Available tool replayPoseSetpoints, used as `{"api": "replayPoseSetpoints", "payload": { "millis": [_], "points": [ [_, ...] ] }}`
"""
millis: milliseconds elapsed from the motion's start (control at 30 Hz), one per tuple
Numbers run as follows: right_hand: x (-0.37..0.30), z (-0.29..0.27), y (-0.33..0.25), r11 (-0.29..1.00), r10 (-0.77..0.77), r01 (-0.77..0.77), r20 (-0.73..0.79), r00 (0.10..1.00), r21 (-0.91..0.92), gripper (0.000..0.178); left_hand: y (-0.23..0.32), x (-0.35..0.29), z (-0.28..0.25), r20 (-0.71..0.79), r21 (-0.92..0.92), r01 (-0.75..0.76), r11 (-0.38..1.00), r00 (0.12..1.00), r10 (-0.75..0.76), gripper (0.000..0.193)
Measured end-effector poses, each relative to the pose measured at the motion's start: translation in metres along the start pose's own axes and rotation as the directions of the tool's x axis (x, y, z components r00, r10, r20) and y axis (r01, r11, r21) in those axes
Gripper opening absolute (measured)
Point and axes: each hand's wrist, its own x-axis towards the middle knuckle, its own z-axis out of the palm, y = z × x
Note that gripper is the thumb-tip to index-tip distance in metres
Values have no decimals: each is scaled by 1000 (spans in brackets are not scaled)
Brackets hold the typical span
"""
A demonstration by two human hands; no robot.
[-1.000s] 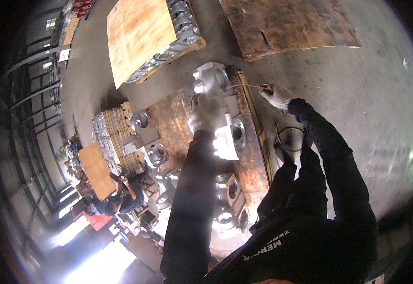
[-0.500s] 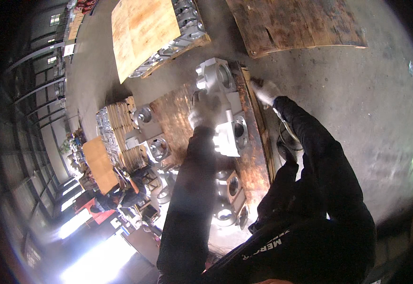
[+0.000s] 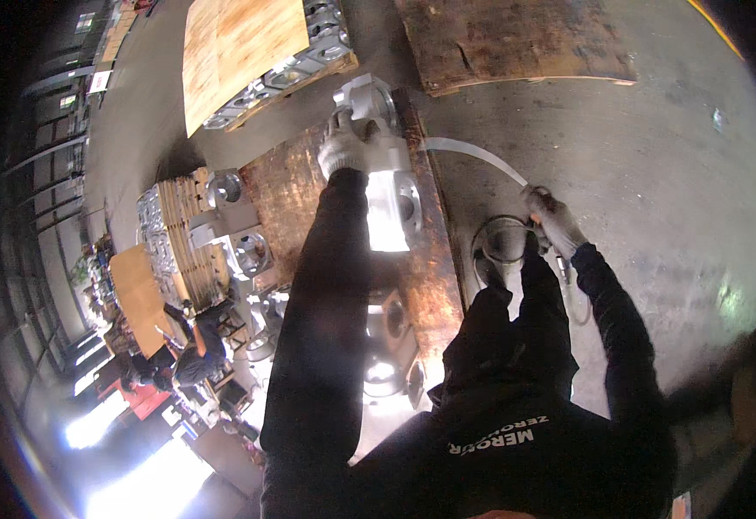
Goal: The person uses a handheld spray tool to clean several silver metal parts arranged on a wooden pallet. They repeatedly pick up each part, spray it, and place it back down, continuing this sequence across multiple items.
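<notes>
My left hand (image 3: 341,147), in a pale glove, grips the near side of a silver metal casting (image 3: 367,97) with a round bore. The casting stands at the far end of a worn wooden board (image 3: 434,259). Closer to me along the same row are a brightly lit casting (image 3: 392,208) and another one (image 3: 388,316). Over the floor at the right, my gloved right hand (image 3: 555,223) is closed at the end of a long, pale, curved strip (image 3: 477,154). The strip's other end reaches the board's edge. A thin hose (image 3: 584,303) hangs below that hand.
More castings (image 3: 248,251) line the board's left side, beside a stack (image 3: 170,233) of parts and wooden sheets. A sheet-covered pallet (image 3: 244,52) and a wooden board (image 3: 516,43) lie beyond. Another person (image 3: 198,355) bends at the lower left. A hose loop (image 3: 475,251) lies by my legs.
My right hand has moved from beside the board's edge back toward me and rightward, and the pale strip now shows. My left hand stays at the far casting while the whole view has shifted.
</notes>
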Motion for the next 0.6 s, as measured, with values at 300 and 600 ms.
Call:
{"api": "replayPoseSetpoints", "payload": {
  "millis": [300, 600],
  "points": [
    [-54, 40, 69, 987, 31, -20, -63, 998, 159, 34, -12, -34, 28, -73, 63, -111, 992, 991, 115, 97],
    [-16, 66, 56, 984, 15, -25, 55, 998, 175, 36, -35, -16, 47, 367, 208, -165, 964, 927, 79, 116]
  ]
}}
